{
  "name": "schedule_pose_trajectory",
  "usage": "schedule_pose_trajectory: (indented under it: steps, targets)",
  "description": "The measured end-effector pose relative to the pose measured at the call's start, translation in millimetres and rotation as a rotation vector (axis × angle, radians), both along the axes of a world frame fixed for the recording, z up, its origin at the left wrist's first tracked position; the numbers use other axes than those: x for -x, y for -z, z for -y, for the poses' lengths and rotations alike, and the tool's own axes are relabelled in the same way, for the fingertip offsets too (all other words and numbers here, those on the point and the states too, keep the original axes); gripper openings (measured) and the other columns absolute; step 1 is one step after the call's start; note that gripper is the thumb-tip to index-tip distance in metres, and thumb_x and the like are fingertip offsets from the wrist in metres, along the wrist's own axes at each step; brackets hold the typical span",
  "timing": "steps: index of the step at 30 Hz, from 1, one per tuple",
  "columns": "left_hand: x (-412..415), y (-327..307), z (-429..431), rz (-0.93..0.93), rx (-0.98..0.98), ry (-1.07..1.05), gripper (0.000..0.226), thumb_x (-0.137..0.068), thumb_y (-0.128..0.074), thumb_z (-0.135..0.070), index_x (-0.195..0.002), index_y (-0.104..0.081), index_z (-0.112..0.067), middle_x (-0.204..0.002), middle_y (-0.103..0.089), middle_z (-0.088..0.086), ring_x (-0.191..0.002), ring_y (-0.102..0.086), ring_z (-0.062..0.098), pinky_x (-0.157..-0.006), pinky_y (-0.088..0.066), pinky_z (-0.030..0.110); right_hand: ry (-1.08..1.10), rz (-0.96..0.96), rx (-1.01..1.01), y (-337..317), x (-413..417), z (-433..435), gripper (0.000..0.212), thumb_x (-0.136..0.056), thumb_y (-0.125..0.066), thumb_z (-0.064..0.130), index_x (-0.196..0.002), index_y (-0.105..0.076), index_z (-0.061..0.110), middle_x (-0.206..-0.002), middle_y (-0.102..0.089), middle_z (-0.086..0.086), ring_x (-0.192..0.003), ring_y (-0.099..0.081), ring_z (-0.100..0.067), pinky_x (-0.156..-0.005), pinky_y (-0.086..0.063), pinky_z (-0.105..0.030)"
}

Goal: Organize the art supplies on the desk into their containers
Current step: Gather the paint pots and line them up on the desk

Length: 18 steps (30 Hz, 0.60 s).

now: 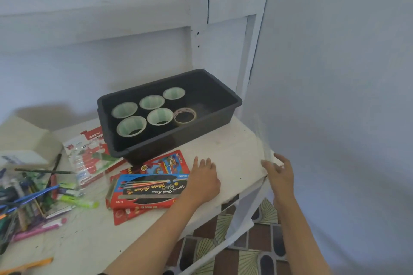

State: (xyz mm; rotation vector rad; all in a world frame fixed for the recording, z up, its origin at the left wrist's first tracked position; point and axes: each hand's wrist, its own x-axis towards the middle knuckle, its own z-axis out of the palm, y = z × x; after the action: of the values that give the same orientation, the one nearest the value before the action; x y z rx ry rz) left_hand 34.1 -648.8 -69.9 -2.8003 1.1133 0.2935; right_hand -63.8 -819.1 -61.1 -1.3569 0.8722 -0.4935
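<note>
Tray [232,105]: black, rear of worktop [234,152]; tape rolls [131,126] held inside.
Left hand [202,182]: flat, ungripping, beside paint box [147,192].
Right hand [279,174]: spread, no grip seen, at worktop edge.
Next: paint box judged best gripped by long edges, kept level.

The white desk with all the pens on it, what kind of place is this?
Probably a home craft corner: a white desk against pale painted walls, a black plastic tray of tape rolls, red cardboard watercolour boxes and a heap of coloured pens.
</note>
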Motion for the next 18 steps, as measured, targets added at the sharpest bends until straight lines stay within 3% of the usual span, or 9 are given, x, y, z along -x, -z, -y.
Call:
schedule_pose_trajectory:
  steps: [2, 5, 7, 11, 12, 14, 16, 18]
  targets:
    - [-5, -2, 0, 0.008, -0.022, 0.02, 0.053, -0.099, -0.027, -0.03, -0.145, -0.028, -0.003, -0.153, -0.026, 0.016, -0.138, -0.028, 0.029, -0.118, -0.001, 0.049, -0.001, 0.113, -0.123, -7, 6, 1, 0.041, -0.087, -0.064, 0.016, -0.124, -0.049, 0.023, -0.109, -0.061, -0.01, -0.09, -0.061, -0.018, -0.077, -0.048, -0.032]
    - [-17, -12, -1, -0.052, 0.023, 0.011, 0.045, -0.1, -0.027, -0.029, -0.136, -0.045, -0.011, -0.142, -0.045, 0.011, -0.127, -0.044, 0.025, -0.117, 0.002, 0.049, -0.119, 0.243, -0.173, -13, 14, -2, 0.051, -0.081, -0.069, 0.015, -0.127, -0.047, 0.022, -0.112, -0.061, -0.003, -0.098, -0.06, -0.015, -0.082, -0.047, -0.031]
    - [-24, -21, -3, -0.2, 0.256, -0.077, 0.041, -0.101, -0.033, -0.027, -0.137, -0.047, -0.018, -0.141, -0.048, 0.007, -0.129, -0.044, 0.023, -0.118, 0.0, 0.046, -0.222, 0.281, -0.159, -14, 17, -5, 0.066, -0.068, -0.072, 0.023, -0.129, -0.046, 0.025, -0.121, -0.058, -0.002, -0.109, -0.058, -0.016, -0.091, -0.047, -0.037]
    - [-31, -53, -14, -0.286, 0.872, -0.317, 0.039, -0.1, -0.042, -0.022, -0.138, -0.046, -0.016, -0.138, -0.052, 0.006, -0.124, -0.05, 0.019, -0.112, -0.03, 0.032, -0.405, 0.278, -0.058, -11, 17, -14, 0.072, -0.067, -0.069, 0.017, -0.132, -0.041, 0.036, -0.132, -0.051, 0.004, -0.122, -0.05, -0.014, -0.101, -0.042, -0.045]
    - [-32, -66, -20, -0.331, 1.024, -0.385, 0.038, -0.1, -0.041, -0.021, -0.137, -0.047, -0.014, -0.134, -0.054, 0.006, -0.121, -0.052, 0.019, -0.109, -0.036, 0.034, -0.467, 0.267, -0.023, -10, 16, -19, 0.074, -0.068, -0.07, 0.017, -0.132, -0.04, 0.039, -0.134, -0.05, 0.007, -0.125, -0.047, -0.015, -0.103, -0.041, -0.046]
    - [-34, -94, -36, -0.46, 1.325, -0.509, 0.034, -0.101, -0.037, -0.022, -0.133, -0.049, -0.014, -0.122, -0.06, 0.007, -0.107, -0.06, 0.021, -0.098, -0.047, 0.038, -0.595, 0.241, 0.025, -12, 13, -32, 0.078, -0.065, -0.074, 0.023, -0.131, -0.037, 0.043, -0.136, -0.049, 0.013, -0.127, -0.046, -0.013, -0.099, -0.045, -0.04]
    - [-34, -121, -64, -0.576, 1.58, -0.646, 0.028, -0.101, -0.037, -0.026, -0.123, -0.051, -0.016, -0.107, -0.063, 0.008, -0.091, -0.065, 0.021, -0.084, -0.054, 0.034, -0.718, 0.193, 0.097, -21, 7, -53, 0.08, -0.064, -0.074, 0.025, -0.13, -0.034, 0.047, -0.134, -0.047, 0.021, -0.123, -0.046, -0.005, -0.086, -0.05, -0.022]
    - [-35, -135, -94, -0.602, 1.67, -0.798, 0.02, -0.099, -0.043, -0.028, -0.109, -0.056, -0.018, -0.096, -0.064, 0.009, -0.083, -0.065, 0.02, -0.075, -0.055, 0.031, -0.816, 0.172, 0.174, -30, 2, -72, 0.08, -0.065, -0.073, 0.022, -0.13, -0.034, 0.049, -0.131, -0.045, 0.026, -0.119, -0.047, 0.002, -0.081, -0.049, -0.016]
